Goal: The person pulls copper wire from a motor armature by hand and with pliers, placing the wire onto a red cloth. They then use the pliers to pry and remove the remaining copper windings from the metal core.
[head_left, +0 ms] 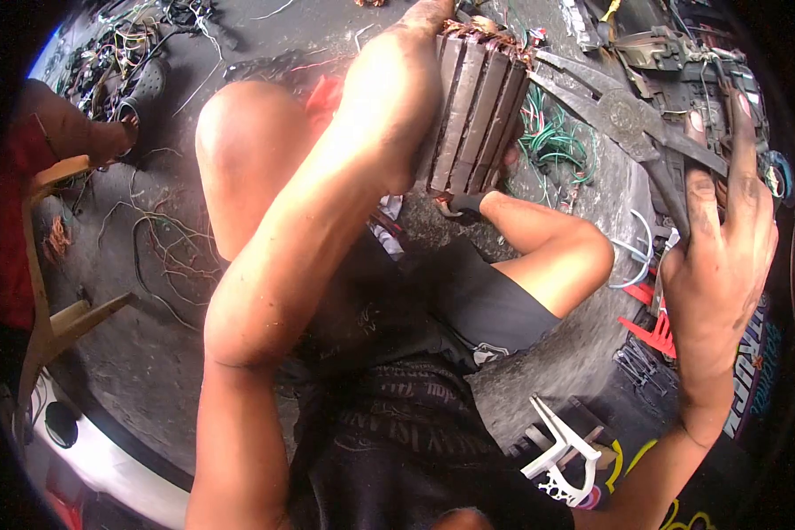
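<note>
My left hand [402, 84] reaches up to a slotted motor core [475, 115], a dark ribbed metal block with frayed copper wire at its upper end. Its fingers are mostly hidden at the far side of the block, which is held tilted above the floor. In my right hand [720, 212] are worn metal pliers [623, 119], with fingers along and between the handles. The plier jaws are spread, their tips right at the copper ends near the core's top right corner.
Green wires [552, 146] lie tangled beyond the core. Cable scraps [163, 243] and a wire heap [132, 62] cover the floor at left. Dismantled parts [662, 53] stand at upper right. A white plastic piece [564, 450] is near my right forearm. Another person's arm [79, 132] shows at left.
</note>
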`<control>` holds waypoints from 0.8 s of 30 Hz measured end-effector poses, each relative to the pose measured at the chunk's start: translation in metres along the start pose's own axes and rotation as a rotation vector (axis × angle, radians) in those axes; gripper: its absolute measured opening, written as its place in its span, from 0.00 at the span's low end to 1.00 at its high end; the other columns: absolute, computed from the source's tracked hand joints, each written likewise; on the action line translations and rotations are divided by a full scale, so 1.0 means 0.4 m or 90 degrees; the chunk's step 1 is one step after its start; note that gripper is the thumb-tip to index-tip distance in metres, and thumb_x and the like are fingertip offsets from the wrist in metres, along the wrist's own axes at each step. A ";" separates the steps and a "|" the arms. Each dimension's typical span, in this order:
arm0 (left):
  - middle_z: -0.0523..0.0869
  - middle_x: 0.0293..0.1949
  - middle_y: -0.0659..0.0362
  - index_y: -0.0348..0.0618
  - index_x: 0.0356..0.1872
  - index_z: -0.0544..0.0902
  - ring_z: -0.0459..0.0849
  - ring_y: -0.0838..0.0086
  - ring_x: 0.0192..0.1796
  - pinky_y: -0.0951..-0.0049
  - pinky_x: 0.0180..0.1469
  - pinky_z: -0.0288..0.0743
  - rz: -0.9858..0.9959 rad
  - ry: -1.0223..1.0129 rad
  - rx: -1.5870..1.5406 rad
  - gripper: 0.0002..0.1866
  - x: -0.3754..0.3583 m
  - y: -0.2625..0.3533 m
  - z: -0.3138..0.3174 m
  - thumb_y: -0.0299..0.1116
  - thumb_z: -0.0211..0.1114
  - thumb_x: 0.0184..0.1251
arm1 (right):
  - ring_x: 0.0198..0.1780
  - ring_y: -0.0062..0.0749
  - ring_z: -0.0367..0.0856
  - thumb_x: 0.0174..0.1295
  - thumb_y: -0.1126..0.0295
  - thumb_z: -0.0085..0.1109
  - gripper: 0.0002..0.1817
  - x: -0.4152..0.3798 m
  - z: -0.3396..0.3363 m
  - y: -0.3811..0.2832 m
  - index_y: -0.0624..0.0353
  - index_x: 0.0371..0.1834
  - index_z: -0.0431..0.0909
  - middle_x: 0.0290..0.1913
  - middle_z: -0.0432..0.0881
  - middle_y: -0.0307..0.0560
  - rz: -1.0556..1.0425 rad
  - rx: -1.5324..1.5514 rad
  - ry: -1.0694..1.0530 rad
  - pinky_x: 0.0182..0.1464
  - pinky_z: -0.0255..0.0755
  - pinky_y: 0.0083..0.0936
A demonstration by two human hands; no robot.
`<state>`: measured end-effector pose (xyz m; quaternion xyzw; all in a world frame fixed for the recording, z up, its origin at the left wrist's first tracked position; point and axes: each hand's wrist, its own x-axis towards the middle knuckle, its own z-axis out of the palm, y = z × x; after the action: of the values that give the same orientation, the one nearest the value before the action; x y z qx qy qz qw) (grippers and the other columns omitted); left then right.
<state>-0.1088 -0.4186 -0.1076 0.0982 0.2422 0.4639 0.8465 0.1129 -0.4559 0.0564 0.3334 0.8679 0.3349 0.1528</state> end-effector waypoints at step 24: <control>0.72 0.11 0.56 0.39 0.27 0.76 0.68 0.69 0.10 0.71 0.15 0.62 0.027 -0.056 0.042 0.27 -0.053 -0.008 0.001 0.49 0.41 0.79 | 0.65 0.61 0.72 0.40 0.88 0.44 0.27 -0.065 -0.004 -0.056 0.74 0.49 0.77 0.64 0.72 0.67 0.099 0.603 -0.255 0.67 0.63 0.41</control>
<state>-0.1159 -0.4380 -0.1015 0.1516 0.2179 0.4685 0.8427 0.1204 -0.4867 0.0433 0.4870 0.8507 -0.1550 0.1230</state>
